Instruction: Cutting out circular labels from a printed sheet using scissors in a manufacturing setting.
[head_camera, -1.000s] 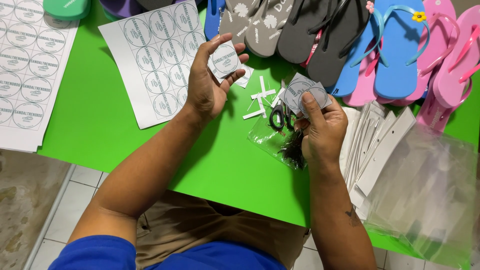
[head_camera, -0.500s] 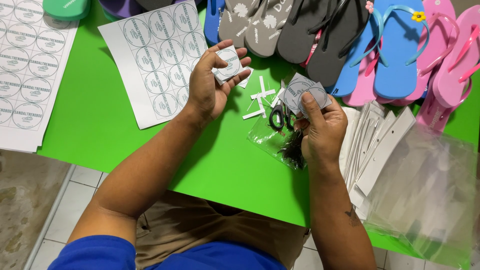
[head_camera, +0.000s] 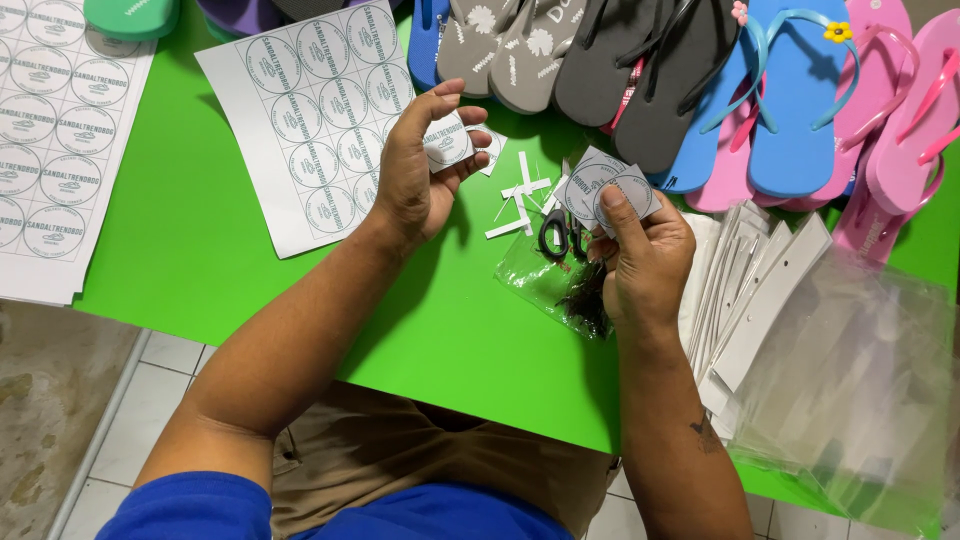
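Your left hand (head_camera: 415, 180) lifts one cut label (head_camera: 446, 143) above the green bench (head_camera: 180, 270).
Its fingers pinch the square by its edge; your right hand (head_camera: 645, 255) clamps more cut labels (head_camera: 605, 190), thumb on top, near the bench's middle beside the scissors (head_camera: 560, 235).

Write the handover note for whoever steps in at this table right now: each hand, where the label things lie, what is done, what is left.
Left hand: holds one cut label piece in its fingertips.
Right hand: holds a few cut label pieces, thumb on top.
Scissors: lying on the green table between the hands, on a small clear bag, with paper offcuts beside them.
Done: some labels cut out.
Left: the label sheet beside the left hand and another sheet at the far left look mostly uncut.
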